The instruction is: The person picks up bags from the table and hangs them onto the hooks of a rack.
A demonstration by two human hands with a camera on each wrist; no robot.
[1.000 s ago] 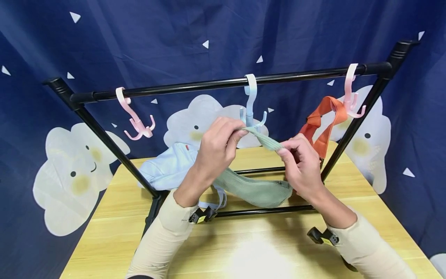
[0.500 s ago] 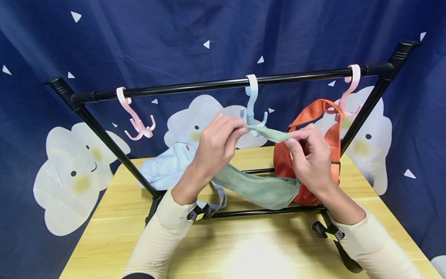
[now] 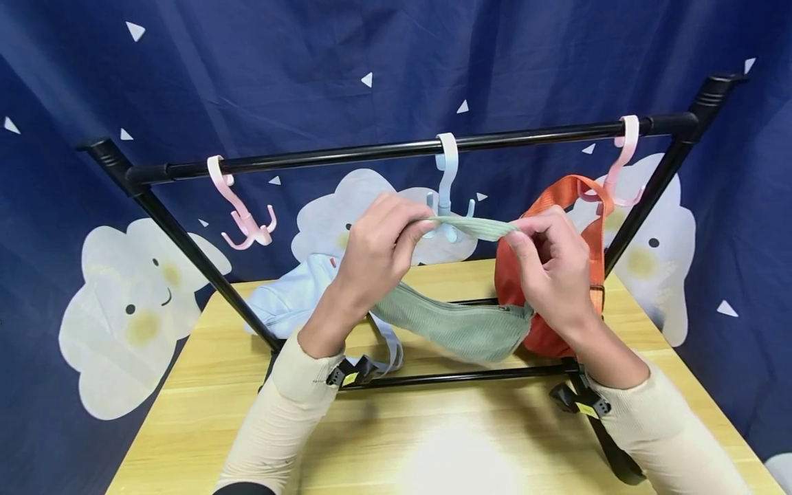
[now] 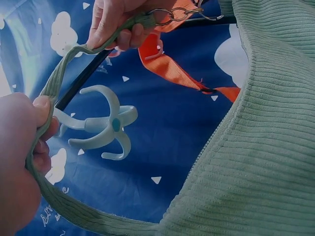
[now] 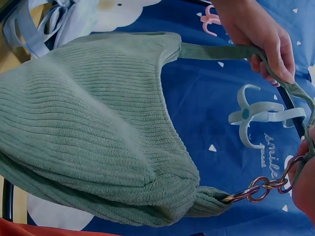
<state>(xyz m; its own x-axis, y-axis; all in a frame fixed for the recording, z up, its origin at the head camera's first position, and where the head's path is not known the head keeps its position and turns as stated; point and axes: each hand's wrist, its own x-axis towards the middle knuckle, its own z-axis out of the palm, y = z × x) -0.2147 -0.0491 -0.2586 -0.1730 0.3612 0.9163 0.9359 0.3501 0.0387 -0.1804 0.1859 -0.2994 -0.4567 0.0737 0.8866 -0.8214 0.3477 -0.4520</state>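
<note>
A green corduroy shoulder bag hangs by its strap from both hands. The left hand pinches the strap on the left, thumb against fingers. On the right, the right hand pinches it close to the metal chain links that join strap and bag. Between the hands the strap runs taut, overlapping the lower prongs of the light blue hook in the head view. In the left wrist view that blue hook shows inside the loop formed by strap and bag.
A black rack's top bar carries the blue hook and two pink hooks, the left one bare. From the right pink hook hangs an orange bag. A light blue bag lies on the wooden table at left.
The right hand has moved right, drawing the strap straighter between the hands. The orange bag and its pink hook have swung, and more of the orange bag shows. The green bag has shifted slightly right.
</note>
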